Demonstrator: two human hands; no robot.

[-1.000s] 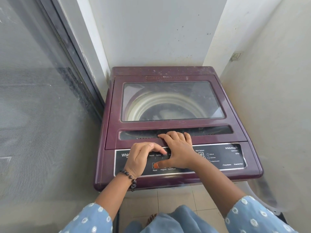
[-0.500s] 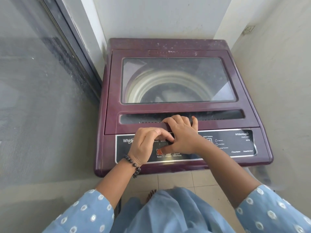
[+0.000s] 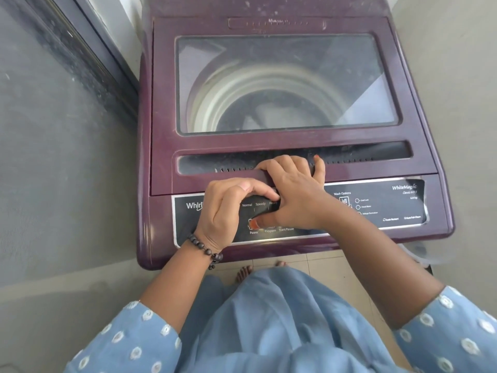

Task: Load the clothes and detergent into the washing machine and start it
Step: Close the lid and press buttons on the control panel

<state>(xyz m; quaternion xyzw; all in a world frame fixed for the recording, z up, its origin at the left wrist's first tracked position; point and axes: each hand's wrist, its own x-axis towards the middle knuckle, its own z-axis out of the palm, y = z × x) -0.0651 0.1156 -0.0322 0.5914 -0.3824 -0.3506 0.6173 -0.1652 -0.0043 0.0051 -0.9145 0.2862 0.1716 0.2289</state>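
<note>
A maroon top-loading washing machine (image 3: 161, 130) fills the view, its glass lid (image 3: 285, 84) closed, with the pale drum showing through. My right hand (image 3: 293, 195) lies over the lid's front handle ridge (image 3: 236, 176); its thumb presses the orange Power button (image 3: 252, 224) on the black control panel (image 3: 387, 203) and its little finger sticks up. My left hand (image 3: 223, 211) rests arched on the panel's left part, holding nothing, its index fingertip touching the panel beside my right hand. No clothes or detergent can be made out.
A dusty glass door (image 3: 53, 130) with a dark frame runs along the left. A pale wall (image 3: 462, 90) closes the right side. My bare feet (image 3: 244, 273) stand on the tiled floor (image 3: 322, 267) just before the machine.
The view has dropped closer to the machine. My right little finger has lifted off the lid ridge. Both hands stay on the panel, thumb still on the Power button.
</note>
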